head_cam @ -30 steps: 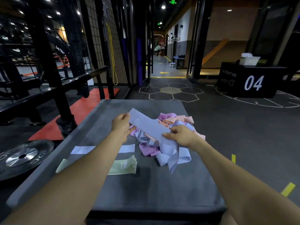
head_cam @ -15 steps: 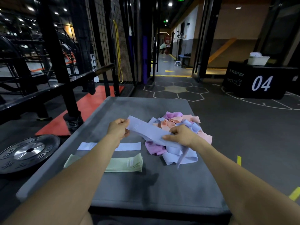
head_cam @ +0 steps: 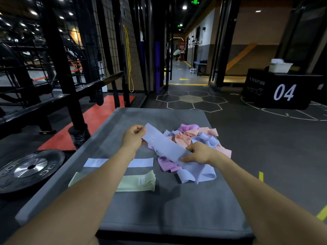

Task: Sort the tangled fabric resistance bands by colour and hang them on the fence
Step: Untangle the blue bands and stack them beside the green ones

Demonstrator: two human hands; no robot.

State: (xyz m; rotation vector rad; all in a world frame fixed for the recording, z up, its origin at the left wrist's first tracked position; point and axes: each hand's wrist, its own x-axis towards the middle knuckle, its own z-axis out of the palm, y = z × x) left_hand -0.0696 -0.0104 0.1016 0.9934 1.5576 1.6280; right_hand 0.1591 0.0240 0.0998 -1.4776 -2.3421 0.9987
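Grey padded table [head_cam: 159,206] carries the tangled pile [head_cam: 192,138], a green stack [head_cam: 139,183] and one flat blue band [head_cam: 141,162]. Another blue band [head_cam: 166,147], slack a second ago, is now pulled flat above the pile, left hand [head_cam: 132,138] and right hand [head_cam: 200,153] each pinched on an end. Freed; probably goes onto the blue one next, fence [head_cam: 113,41] later.

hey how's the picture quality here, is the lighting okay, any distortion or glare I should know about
Head view: dim gym, lit by small ceiling spots that blow out at top left. Wide-angle lens bends the fence and posts toward the edges. The bands pile and the blue band held by left hand and right hand are sharp and evenly lit; soft arm shadows fall on the grey mat. The plate shows mild glare.
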